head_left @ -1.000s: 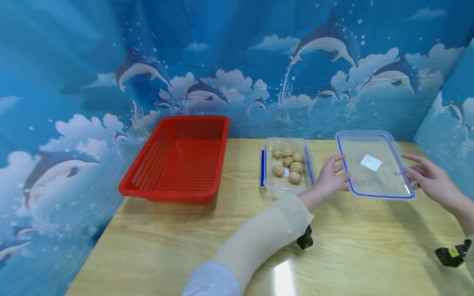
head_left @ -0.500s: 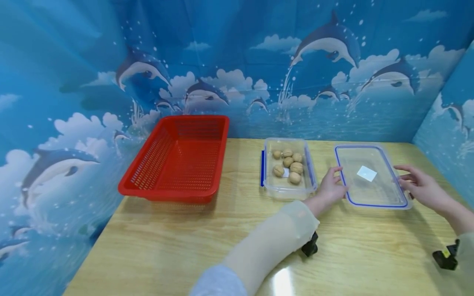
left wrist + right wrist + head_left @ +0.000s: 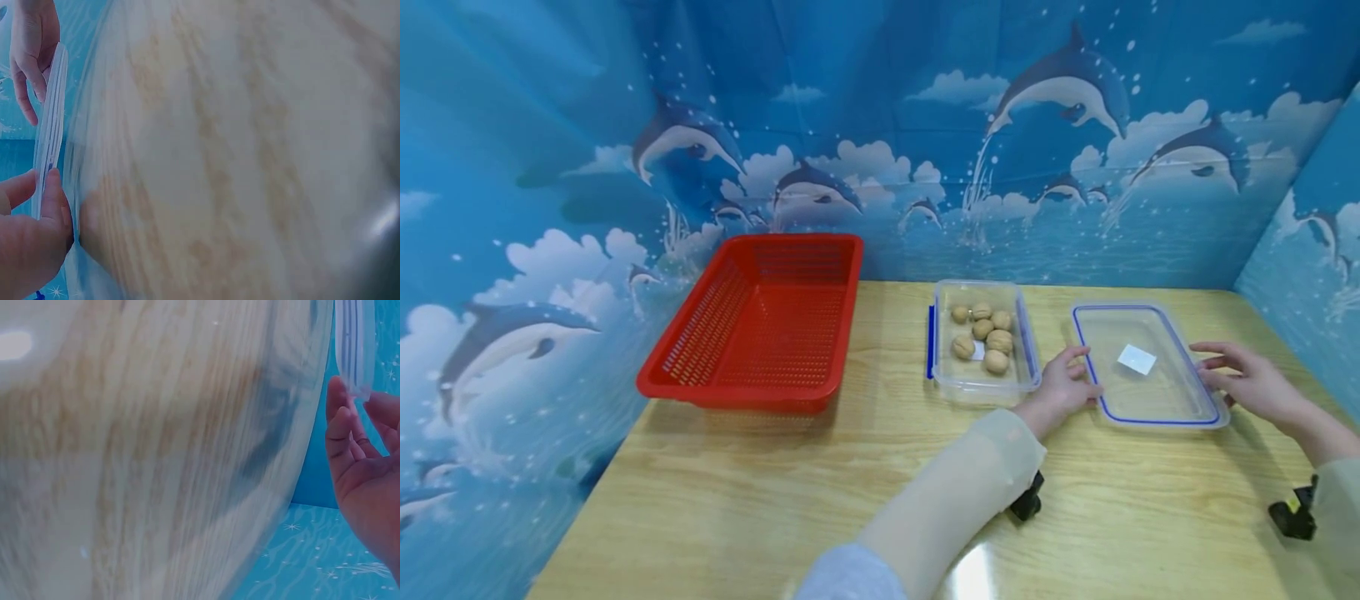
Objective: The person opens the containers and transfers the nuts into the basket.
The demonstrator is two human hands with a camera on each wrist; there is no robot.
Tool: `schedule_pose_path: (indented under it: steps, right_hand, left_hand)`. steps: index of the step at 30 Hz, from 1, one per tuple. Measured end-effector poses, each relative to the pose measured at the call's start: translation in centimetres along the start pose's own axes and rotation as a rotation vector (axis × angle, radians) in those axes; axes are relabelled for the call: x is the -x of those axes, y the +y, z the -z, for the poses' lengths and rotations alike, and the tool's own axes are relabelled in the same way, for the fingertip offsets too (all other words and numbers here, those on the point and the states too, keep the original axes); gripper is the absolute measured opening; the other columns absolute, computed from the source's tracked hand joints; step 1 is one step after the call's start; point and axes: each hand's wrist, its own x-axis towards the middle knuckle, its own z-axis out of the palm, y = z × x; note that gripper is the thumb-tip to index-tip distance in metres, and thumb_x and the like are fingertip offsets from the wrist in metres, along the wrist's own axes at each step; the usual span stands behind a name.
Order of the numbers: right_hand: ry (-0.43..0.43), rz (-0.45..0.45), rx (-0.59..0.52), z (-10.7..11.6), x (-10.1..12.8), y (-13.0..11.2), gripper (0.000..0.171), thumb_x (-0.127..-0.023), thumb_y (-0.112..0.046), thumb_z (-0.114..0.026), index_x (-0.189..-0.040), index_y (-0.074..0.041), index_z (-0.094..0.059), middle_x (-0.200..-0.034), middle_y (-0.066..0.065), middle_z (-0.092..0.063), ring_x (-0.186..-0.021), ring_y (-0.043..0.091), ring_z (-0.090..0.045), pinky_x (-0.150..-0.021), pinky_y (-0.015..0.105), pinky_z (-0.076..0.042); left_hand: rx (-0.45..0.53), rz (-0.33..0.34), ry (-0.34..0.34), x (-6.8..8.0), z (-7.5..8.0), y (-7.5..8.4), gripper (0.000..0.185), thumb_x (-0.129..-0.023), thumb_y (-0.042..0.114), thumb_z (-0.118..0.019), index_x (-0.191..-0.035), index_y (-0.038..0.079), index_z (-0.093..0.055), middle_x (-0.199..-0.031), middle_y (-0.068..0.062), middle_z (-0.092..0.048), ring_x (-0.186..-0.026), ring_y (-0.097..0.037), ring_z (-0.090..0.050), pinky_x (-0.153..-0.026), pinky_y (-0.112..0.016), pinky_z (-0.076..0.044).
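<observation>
A clear lid with a blue rim (image 3: 1157, 392) lies low over the wooden table (image 3: 775, 483), right of an open clear container (image 3: 981, 385) holding several walnuts (image 3: 988, 337). My left hand (image 3: 1060, 387) pinches the lid's left edge; the left wrist view shows its thumb and finger (image 3: 31, 237) on the lid's rim (image 3: 51, 125). My right hand (image 3: 1247, 383) holds the lid's right edge. In the right wrist view its fingers (image 3: 369, 469) close on the lid's edge (image 3: 353, 344).
A red mesh basket (image 3: 760, 317) stands at the left rear of the table. Blue dolphin-print walls close in the back and both sides. Black wrist devices (image 3: 1026, 502) (image 3: 1288, 517) sit under my forearms. Bare wood lies in front.
Both hands have lowered the lid from a raised, tilted position down toward the table and slightly nearer to me. The container and basket have not moved.
</observation>
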Motion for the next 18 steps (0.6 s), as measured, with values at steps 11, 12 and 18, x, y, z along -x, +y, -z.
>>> schedule_pose_path:
  steps: [11, 12, 18]
  right_hand:
    - [-0.063, -0.036, -0.033, 0.02, -0.30, 0.75, 0.045, -0.098, -0.004, -0.054, -0.119, -0.044, -0.048, -0.096, -0.018, -0.058, -0.079, -0.003, -0.055, -0.053, 0.031, -0.046]
    - [-0.066, -0.037, -0.036, -0.02, -0.31, 0.84, 0.045, -0.098, -0.004, -0.055, -0.119, -0.044, -0.048, -0.096, -0.019, -0.058, -0.080, -0.003, -0.056, -0.053, 0.031, -0.045]
    - [-0.072, -0.052, -0.015, -0.26, -0.37, 0.79, 0.042, -0.098, -0.006, -0.057, -0.118, -0.042, -0.049, -0.099, -0.007, -0.062, -0.078, -0.001, -0.056, -0.053, 0.030, -0.045]
  left_hand:
    - [-0.087, -0.072, 0.020, 0.09, 0.22, -0.24, 0.055, -0.075, -0.024, -0.066, -0.120, 0.008, -0.065, -0.120, -0.016, -0.065, -0.062, -0.009, -0.051, -0.055, -0.027, -0.053]
    - [-0.093, -0.078, 0.018, 0.11, 0.28, -0.24, 0.054, -0.075, -0.024, -0.066, -0.120, 0.007, -0.065, -0.119, -0.016, -0.065, -0.063, -0.008, -0.051, -0.054, -0.026, -0.052]
    - [-0.169, -0.106, 0.014, 0.18, 0.54, -0.16, 0.051, -0.076, -0.023, -0.066, -0.119, 0.004, -0.065, -0.115, -0.015, -0.066, -0.080, -0.015, -0.062, -0.063, -0.025, -0.054]
